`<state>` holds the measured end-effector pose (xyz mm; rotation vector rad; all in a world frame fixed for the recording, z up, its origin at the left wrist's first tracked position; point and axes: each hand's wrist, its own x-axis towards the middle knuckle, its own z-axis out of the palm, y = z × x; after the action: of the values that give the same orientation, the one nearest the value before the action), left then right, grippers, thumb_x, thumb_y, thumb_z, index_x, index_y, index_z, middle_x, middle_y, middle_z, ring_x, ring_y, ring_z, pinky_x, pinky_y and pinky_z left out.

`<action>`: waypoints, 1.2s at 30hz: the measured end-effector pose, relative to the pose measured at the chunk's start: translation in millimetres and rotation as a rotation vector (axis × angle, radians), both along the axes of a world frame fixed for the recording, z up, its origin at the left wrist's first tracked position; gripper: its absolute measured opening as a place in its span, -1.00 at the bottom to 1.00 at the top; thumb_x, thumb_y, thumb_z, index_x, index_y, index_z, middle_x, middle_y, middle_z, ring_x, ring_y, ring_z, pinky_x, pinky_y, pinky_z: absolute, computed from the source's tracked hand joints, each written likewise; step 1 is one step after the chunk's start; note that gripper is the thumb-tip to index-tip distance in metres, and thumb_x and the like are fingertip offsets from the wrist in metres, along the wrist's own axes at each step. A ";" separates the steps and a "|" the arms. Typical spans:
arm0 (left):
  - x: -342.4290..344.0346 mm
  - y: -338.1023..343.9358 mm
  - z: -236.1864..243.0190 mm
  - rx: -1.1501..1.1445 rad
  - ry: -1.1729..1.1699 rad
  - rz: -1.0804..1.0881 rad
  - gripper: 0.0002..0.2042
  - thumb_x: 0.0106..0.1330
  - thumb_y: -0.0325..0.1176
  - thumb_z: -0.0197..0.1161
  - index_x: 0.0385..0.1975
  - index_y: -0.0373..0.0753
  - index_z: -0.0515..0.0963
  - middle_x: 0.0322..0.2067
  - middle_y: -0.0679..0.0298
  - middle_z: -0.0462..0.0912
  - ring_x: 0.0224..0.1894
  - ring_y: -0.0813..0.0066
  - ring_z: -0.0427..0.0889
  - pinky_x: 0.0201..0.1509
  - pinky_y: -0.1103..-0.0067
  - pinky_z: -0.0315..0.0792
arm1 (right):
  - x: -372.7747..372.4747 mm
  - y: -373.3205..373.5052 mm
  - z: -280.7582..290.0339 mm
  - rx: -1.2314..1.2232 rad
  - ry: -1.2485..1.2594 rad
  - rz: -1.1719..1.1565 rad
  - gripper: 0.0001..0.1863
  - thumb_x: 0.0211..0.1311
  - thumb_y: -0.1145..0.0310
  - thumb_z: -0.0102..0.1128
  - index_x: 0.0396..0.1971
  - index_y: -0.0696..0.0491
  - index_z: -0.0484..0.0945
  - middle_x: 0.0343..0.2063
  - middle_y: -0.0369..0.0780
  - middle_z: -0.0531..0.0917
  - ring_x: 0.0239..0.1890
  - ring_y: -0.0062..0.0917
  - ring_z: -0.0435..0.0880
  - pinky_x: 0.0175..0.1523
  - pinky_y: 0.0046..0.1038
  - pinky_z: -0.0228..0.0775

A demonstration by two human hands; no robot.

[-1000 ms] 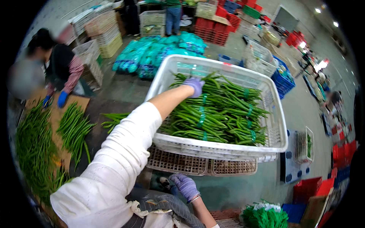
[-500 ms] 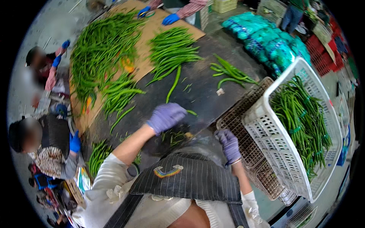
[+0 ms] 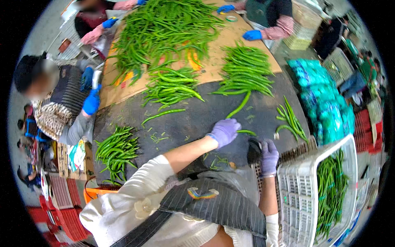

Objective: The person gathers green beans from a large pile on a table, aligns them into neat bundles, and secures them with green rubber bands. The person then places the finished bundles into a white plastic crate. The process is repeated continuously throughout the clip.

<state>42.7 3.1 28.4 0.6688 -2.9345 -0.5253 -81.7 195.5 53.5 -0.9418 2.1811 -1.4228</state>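
My left hand, in a purple glove, is over the dark tabletop with its fingers curled; what is in them is hidden. A short green chili pepper pokes out beside its fingertips, and a longer chili pepper reaches toward its knuckles from the sorted pile beyond. Closer to the crates, my right hand, also in purple, has bent fingers against a dark thing whose kind I cannot make out. A few loose chili peppers lie at the table's right edge.
A large chili heap covers cardboard at the back; smaller piles lie in the middle and left. A white crate with bundled peppers stands right, beyond it teal sacks. Gloved co-workers stand around the table.
My view has swung left, so the table and crate sit differently in the picture. The left hand stays beside the same peppers. The right hand appears nearer to it.
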 end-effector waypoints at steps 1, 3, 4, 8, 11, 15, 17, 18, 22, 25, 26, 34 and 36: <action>-7.6 -7.4 2.7 0.009 0.072 -0.003 -0.74 0.15 -0.24 0.27 -0.17 -0.11 0.53 -0.24 0.18 0.53 -0.10 0.14 0.55 -0.03 0.26 0.47 | -8.2 2.8 -10.9 -0.020 0.002 -0.060 -0.82 0.35 0.37 0.09 -0.23 0.13 0.61 -0.32 -0.24 0.68 -0.27 -0.60 0.56 -0.04 -0.50 0.41; -31.3 -30.1 17.8 -0.032 0.167 0.082 -0.71 0.16 -0.26 0.26 -0.12 -0.13 0.50 -0.16 0.15 0.51 -0.04 0.14 0.53 -0.02 0.28 0.48 | -14.0 1.9 -28.1 -0.040 -0.062 -0.153 -0.81 0.36 0.36 0.09 -0.22 0.14 0.61 -0.30 -0.22 0.69 -0.26 -0.56 0.57 -0.02 -0.47 0.41; -42.2 -39.0 18.0 -0.067 0.103 0.142 -0.70 0.16 -0.27 0.27 -0.11 -0.13 0.50 -0.15 0.15 0.51 -0.04 0.14 0.52 -0.02 0.29 0.48 | -19.0 0.3 -36.8 -0.063 -0.064 -0.134 -0.80 0.36 0.36 0.08 -0.21 0.15 0.60 -0.31 -0.22 0.68 -0.25 -0.56 0.56 -0.01 -0.47 0.41; -70.2 -60.6 -11.0 -0.060 -0.036 0.253 -0.70 0.12 -0.36 0.27 -0.12 -0.17 0.51 -0.14 0.13 0.53 -0.05 0.12 0.54 -0.04 0.30 0.50 | -18.2 -8.8 -47.6 -0.142 -0.084 -0.128 -0.81 0.35 0.37 0.09 -0.24 0.17 0.60 -0.31 -0.25 0.67 -0.26 -0.57 0.55 -0.01 -0.49 0.41; -62.1 -56.0 -18.9 -0.039 -0.048 0.195 -0.77 0.12 -0.45 0.17 -0.20 -0.23 0.55 -0.19 0.08 0.58 -0.11 0.07 0.60 -0.07 0.27 0.52 | -15.9 -9.2 -39.7 -0.138 -0.109 -0.178 -0.83 0.37 0.38 0.07 -0.24 0.15 0.59 -0.34 -0.29 0.65 -0.28 -0.61 0.53 -0.05 -0.51 0.41; -15.7 -45.5 17.5 0.144 -0.065 0.047 -0.78 0.12 -0.42 0.12 -0.23 -0.26 0.56 -0.25 -0.06 0.63 -0.11 -0.03 0.61 -0.04 0.21 0.48 | -20.1 1.2 -40.5 -0.109 -0.070 -0.218 -0.83 0.37 0.36 0.09 -0.24 0.13 0.58 -0.35 -0.31 0.64 -0.29 -0.62 0.51 -0.08 -0.51 0.41; -3.6 -50.5 27.1 0.151 -0.044 0.089 -0.78 0.13 -0.35 0.17 -0.24 -0.24 0.56 -0.31 -0.03 0.63 -0.18 -0.02 0.62 -0.09 0.19 0.47 | -20.5 -0.5 -46.6 -0.120 -0.033 -0.215 -0.84 0.37 0.39 0.08 -0.23 0.14 0.60 -0.34 -0.30 0.65 -0.28 -0.62 0.53 -0.06 -0.52 0.41; 1.9 -52.2 31.8 0.071 0.096 0.085 -0.77 0.13 -0.27 0.25 -0.27 -0.23 0.56 -0.37 0.01 0.63 -0.24 -0.02 0.63 -0.15 0.22 0.49 | -17.4 -3.2 -44.0 -0.169 -0.083 -0.218 -0.83 0.37 0.39 0.08 -0.22 0.14 0.60 -0.32 -0.29 0.66 -0.26 -0.63 0.54 -0.04 -0.53 0.40; -33.2 -79.0 43.6 -0.031 0.042 0.011 -0.70 0.11 -0.26 0.30 -0.16 -0.15 0.55 -0.27 0.09 0.64 -0.18 0.07 0.62 -0.13 0.25 0.49 | -16.1 -4.2 -48.1 -0.195 -0.121 -0.228 -0.83 0.36 0.40 0.08 -0.21 0.15 0.61 -0.30 -0.30 0.67 -0.24 -0.65 0.55 -0.02 -0.54 0.40; -84.5 -96.8 46.1 -0.129 -0.052 0.077 -0.62 0.11 -0.35 0.29 -0.02 -0.12 0.53 0.02 0.12 0.55 0.06 0.11 0.54 0.01 0.29 0.45 | -14.4 -4.6 -43.1 -0.185 -0.063 -0.227 -0.83 0.39 0.40 0.08 -0.23 0.17 0.59 -0.34 -0.33 0.64 -0.28 -0.69 0.53 -0.07 -0.58 0.41; -101.1 -110.5 31.8 -0.331 0.041 0.098 -0.52 0.08 -0.31 0.33 0.07 -0.13 0.47 0.11 0.09 0.46 0.15 0.09 0.45 0.09 0.26 0.39 | -11.8 -6.0 -39.6 -0.184 -0.060 -0.227 -0.83 0.39 0.38 0.08 -0.22 0.16 0.59 -0.34 -0.33 0.64 -0.27 -0.69 0.52 -0.06 -0.58 0.40; -170.8 -145.5 43.5 -0.355 -0.327 0.049 0.33 -0.42 0.10 0.62 0.43 -0.21 -0.07 0.24 -0.02 0.28 0.25 0.06 0.32 0.32 0.21 0.17 | -5.9 2.1 -37.6 -0.090 -0.014 -0.260 -0.82 0.37 0.40 0.07 -0.21 0.17 0.61 -0.29 -0.25 0.69 -0.23 -0.64 0.58 -0.02 -0.52 0.43; -164.1 -142.1 41.3 -0.371 -0.291 0.071 0.25 -0.37 0.03 0.60 0.41 -0.22 -0.01 0.13 0.04 0.37 0.14 0.15 0.41 0.20 0.29 0.29 | -4.2 -0.4 -29.2 -0.069 -0.001 -0.240 -0.82 0.36 0.41 0.07 -0.20 0.17 0.60 -0.30 -0.24 0.69 -0.24 -0.64 0.58 -0.02 -0.53 0.43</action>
<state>-121.4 -139.0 69.7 0.8545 -3.1246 0.1377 -85.9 195.1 24.4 -0.7194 2.3201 -1.6146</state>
